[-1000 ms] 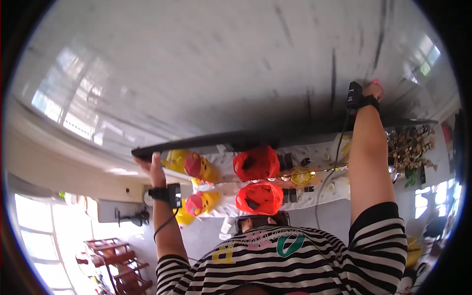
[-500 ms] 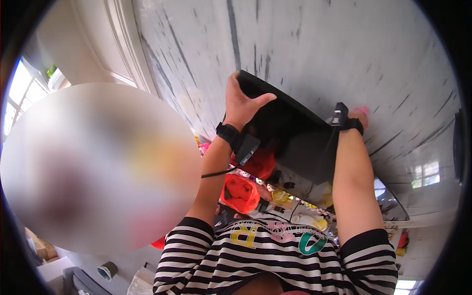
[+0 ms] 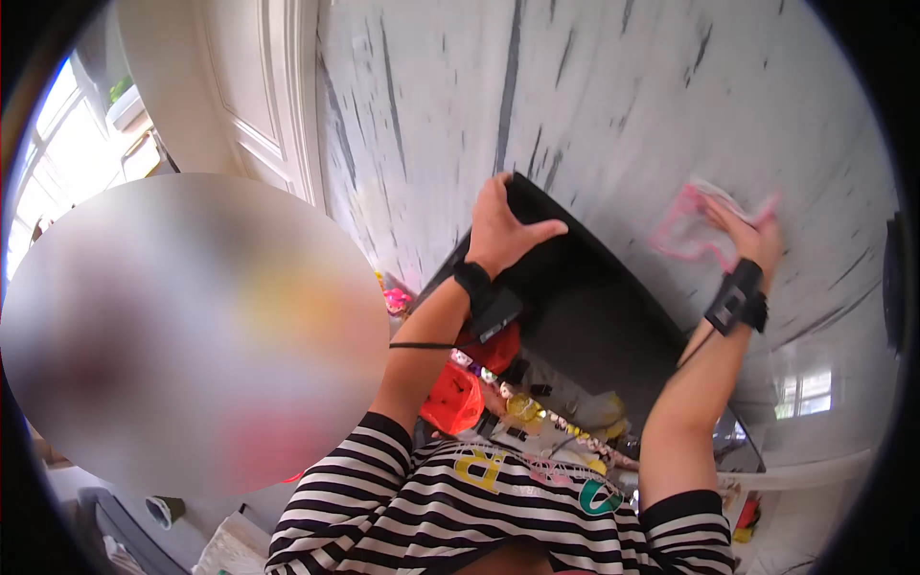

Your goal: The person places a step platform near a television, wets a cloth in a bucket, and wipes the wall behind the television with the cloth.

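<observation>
My left hand (image 3: 508, 230) grips the upper left corner of a large black flat screen (image 3: 585, 287), its thumb lying over the dark glossy face. The screen leans away from a white wall with grey streaks (image 3: 431, 115). To the right of the screen, my right hand (image 3: 752, 235) holds a white cloth with a pink edge (image 3: 695, 225) against the wall, the cloth partly spread and slightly blurred. Both wrists carry black straps with small devices and cables.
Below the screen are a red bag (image 3: 452, 398), a yellow round item (image 3: 523, 407) and small items on a surface. A large blurred oval hides the left side. A white panelled door (image 3: 244, 96) stands at upper left.
The view has turned, and the screen is now tilted with my left hand on its upper corner. My right hand has moved out from behind the screen's edge, showing the cloth.
</observation>
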Demonstrator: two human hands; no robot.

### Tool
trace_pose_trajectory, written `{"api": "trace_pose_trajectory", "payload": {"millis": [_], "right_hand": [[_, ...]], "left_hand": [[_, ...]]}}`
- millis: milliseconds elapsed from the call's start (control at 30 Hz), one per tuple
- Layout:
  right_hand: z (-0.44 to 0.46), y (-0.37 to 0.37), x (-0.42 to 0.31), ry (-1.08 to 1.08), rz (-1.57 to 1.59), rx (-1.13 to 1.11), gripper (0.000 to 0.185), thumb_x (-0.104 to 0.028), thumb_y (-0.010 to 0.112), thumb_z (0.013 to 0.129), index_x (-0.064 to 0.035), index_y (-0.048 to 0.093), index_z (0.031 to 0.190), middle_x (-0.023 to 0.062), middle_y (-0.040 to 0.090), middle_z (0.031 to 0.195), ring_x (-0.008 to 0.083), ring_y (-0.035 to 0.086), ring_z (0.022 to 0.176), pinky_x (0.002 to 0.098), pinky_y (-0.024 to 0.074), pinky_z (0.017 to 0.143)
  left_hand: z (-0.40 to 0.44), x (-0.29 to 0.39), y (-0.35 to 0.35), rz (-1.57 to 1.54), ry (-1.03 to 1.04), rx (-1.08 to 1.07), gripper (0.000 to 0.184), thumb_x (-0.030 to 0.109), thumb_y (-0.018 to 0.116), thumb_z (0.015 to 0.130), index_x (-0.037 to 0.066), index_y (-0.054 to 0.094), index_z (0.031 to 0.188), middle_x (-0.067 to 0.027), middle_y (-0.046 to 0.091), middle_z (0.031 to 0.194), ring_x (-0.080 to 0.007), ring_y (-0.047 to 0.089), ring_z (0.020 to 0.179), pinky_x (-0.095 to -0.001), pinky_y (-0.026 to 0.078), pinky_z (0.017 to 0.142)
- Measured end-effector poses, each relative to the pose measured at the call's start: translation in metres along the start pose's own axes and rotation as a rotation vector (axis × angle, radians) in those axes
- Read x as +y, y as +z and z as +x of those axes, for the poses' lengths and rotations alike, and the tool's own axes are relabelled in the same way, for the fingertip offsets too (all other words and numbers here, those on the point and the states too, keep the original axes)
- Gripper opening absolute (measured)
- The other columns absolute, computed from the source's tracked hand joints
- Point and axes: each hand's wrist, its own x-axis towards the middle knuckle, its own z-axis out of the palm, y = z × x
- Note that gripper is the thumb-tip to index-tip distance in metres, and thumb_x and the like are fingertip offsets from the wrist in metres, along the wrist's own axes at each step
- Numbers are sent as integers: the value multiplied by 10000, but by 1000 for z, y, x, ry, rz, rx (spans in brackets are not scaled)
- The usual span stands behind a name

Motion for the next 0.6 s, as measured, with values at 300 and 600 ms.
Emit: {"api": "trace_pose_trajectory", "payload": {"millis": [300, 600], "right_hand": [[171, -208, -55, -413, -257, 1040, 498, -319, 458, 832, 22, 425, 1193, 185, 442, 1242, 307, 405, 1167, 373, 356, 928], [253, -180, -240, -408, -955, 977, 622, -535, 251, 842, -150, 319, 1327, 122, 385, 1326, 307, 321, 1242, 379, 199, 1030]], "left_hand": [[1, 2, -3, -47, 0, 18, 794, 363, 829, 485, -34, 445, 1056, -187, 512, 993, -327, 493, 958, -378, 406, 826], [1, 3, -3, 70, 55, 26, 825, 419, 824, 487, -30, 431, 1056, -166, 498, 956, -312, 495, 917, -375, 401, 799]]}}
